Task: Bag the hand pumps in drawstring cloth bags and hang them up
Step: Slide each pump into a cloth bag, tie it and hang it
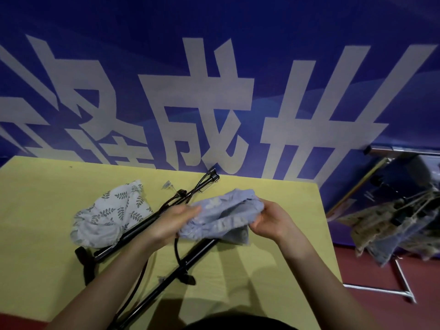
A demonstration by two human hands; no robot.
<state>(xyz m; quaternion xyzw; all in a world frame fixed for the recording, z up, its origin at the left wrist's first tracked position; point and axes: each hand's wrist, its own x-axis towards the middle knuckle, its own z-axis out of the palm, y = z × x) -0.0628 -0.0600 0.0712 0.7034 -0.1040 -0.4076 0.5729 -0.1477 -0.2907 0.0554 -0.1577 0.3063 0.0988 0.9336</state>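
Left hand (172, 222) and right hand (271, 222) each clamp an edge of the blue cloth bag (222, 216), held above two black hand pumps (152, 221) lying on the yellow bench (42, 234). Leaf-print bag (109, 210) lies beside them.

blue banner (297, 67) | large white characters | legible: 成, 世 | others cut off

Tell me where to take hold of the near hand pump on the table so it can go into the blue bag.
Probably grip the near hand pump on its bare black barrel, just below the blue bag, coming from above with the right hand. The barrel lies flat and diagonal on the yellow table, slim enough to wrap; its hose loops off the left side, so the right side is freer.
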